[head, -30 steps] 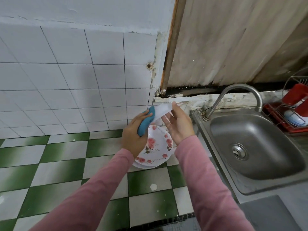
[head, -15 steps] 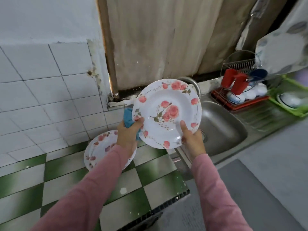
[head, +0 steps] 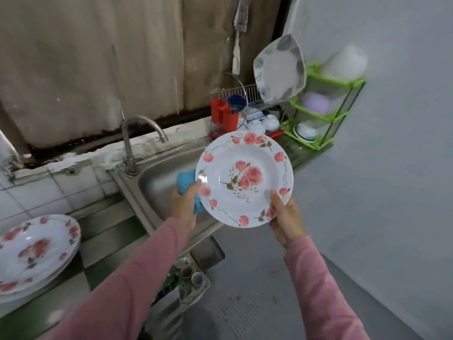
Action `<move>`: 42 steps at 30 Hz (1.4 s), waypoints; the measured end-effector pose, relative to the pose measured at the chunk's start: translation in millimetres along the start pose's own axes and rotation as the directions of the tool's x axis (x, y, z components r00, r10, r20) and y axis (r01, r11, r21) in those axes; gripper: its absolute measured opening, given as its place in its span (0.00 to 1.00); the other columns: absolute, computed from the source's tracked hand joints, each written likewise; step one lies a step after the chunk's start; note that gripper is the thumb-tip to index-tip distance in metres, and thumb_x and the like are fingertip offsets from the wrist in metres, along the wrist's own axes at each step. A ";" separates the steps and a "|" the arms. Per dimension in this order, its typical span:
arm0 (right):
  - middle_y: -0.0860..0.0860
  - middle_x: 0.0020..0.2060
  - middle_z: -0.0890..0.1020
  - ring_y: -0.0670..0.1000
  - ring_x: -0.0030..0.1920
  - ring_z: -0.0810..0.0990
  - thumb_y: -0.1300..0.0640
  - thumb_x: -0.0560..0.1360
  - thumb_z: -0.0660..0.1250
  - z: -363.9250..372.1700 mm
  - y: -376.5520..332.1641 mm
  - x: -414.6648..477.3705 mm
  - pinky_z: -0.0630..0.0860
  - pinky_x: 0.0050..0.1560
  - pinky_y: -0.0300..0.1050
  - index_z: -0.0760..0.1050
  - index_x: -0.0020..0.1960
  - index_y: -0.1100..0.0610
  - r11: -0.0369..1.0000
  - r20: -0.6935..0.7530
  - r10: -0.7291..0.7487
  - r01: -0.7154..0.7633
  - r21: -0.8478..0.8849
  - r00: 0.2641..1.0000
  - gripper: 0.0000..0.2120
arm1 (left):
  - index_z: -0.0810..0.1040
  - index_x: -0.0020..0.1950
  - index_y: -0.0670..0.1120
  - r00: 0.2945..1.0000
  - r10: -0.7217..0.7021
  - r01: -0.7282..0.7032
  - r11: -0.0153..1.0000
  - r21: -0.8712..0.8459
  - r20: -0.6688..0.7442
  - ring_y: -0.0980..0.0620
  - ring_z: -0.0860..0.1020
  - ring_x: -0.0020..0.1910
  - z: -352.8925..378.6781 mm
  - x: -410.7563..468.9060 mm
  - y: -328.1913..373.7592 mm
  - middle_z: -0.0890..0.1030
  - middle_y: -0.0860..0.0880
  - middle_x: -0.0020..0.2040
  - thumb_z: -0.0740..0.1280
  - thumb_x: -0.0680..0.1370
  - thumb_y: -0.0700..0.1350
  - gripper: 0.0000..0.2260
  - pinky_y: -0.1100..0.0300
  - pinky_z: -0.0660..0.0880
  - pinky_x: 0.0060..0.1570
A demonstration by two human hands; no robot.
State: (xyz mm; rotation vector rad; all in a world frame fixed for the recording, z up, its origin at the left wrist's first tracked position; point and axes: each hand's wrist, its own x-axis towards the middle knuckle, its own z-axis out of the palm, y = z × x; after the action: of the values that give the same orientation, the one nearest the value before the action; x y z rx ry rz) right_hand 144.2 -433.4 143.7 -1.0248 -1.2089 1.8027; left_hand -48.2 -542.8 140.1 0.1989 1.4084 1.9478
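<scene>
Plate (head: pixel 245 179) held tilted at frame centre, over the sink (head: pixel 157 177) edge. Left hand (head: pixel 183 204) pinches its left rim together with a blue cloth (head: pixel 187 182); right hand (head: pixel 285 217) grips the lower right rim. Step judged: carrying toward the rack (head: pixel 245 104), upper right. Next calls for a steady slot-in. White, rose-patterned, glossy.

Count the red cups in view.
2: left red cup and right red cup, side by side in the dish rack beyond the sink. The held plate could hide more.
</scene>
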 end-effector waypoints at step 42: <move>0.54 0.59 0.80 0.52 0.57 0.77 0.64 0.83 0.55 -15.2 -256.6 546.0 0.71 0.65 0.46 0.68 0.75 0.57 0.428 0.315 -0.727 0.761 -0.488 0.611 0.21 | 0.76 0.57 0.46 0.827 0.457 -0.435 0.889 0.145 -0.326 0.54 0.73 0.40 448.2 376.6 53.4 0.75 0.50 0.42 0.64 0.80 0.41 0.06 0.60 0.71 0.41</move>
State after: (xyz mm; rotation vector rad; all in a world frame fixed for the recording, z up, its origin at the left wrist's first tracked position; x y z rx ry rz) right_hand -37.7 129.3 264.1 -0.5361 -1.9380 0.7320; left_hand -122.1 27.8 260.3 0.2345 1.7839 2.4151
